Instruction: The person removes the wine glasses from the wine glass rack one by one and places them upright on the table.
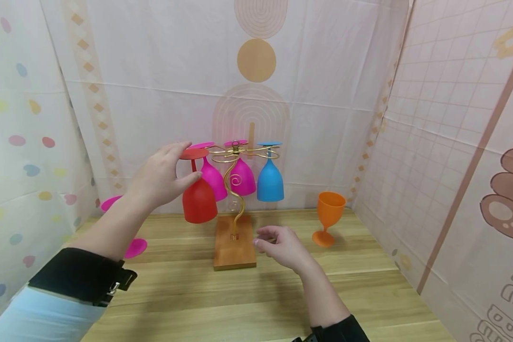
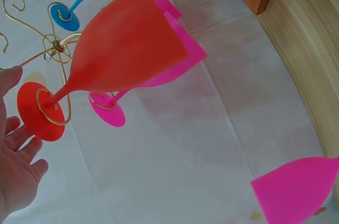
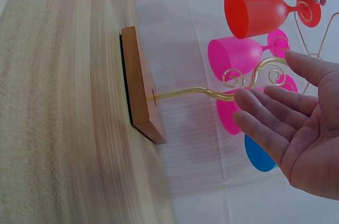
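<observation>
A red goblet [image 1: 200, 204] hangs upside down from a gold wire rack [image 1: 242, 206], its foot [image 2: 39, 112] in one of the wire loops. My left hand [image 1: 159, 175] is beside that foot, fingers extended and thumb apart, not wrapped around it. Two magenta goblets [image 1: 214, 179] and a blue goblet [image 1: 270, 183] also hang bowl down from the rack. Low in front of the stem, to the right of the wooden base [image 1: 234, 254], my right hand [image 1: 284, 248] hovers with loosely bent fingers and nothing in it.
An orange goblet [image 1: 330, 211] stands upright on the wood-grain table [image 1: 196, 304] at the right. Another magenta goblet [image 1: 136, 248] is at the left, largely hidden behind my left forearm. Patterned cloth walls [image 1: 162, 95] enclose the back and sides.
</observation>
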`<state>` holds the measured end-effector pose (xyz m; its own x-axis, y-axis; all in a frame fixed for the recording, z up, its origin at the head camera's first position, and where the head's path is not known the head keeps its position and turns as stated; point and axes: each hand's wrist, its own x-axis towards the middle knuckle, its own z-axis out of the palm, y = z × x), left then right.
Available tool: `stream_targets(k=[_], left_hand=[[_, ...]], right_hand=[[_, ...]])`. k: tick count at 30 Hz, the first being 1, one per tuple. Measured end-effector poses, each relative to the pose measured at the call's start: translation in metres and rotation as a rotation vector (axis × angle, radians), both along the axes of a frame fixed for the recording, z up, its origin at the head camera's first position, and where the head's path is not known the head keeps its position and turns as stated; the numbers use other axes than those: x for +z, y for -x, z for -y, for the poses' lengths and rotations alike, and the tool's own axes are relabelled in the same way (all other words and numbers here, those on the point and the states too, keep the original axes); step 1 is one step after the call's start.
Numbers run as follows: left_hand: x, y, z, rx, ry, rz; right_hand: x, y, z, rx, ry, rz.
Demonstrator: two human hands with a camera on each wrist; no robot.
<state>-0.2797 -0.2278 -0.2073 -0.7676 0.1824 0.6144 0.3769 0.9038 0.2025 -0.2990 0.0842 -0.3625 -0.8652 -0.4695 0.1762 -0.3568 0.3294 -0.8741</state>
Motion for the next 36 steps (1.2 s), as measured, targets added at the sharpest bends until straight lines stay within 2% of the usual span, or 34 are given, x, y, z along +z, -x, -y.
stream_targets(k=[13,20,26,36], left_hand=[[-0.005,0.01,-0.004,-0.002,0.093,-0.001],[-0.009,0.016,-0.003,-0.038,0.173,-0.101],[-0.009,0.02,-0.003,-0.047,0.163,-0.125],[-0.007,0.023,0.0,-0.042,0.177,-0.116]], right_hand=[[0.0,-0.001,0.001,0.008,0.014,0.004],[0.0,-0.002,0.002,0.003,0.009,0.011],[0.0,-0.002,0.002,0.002,0.01,0.011],[0.0,-0.001,0.002,-0.002,-0.01,0.012]])
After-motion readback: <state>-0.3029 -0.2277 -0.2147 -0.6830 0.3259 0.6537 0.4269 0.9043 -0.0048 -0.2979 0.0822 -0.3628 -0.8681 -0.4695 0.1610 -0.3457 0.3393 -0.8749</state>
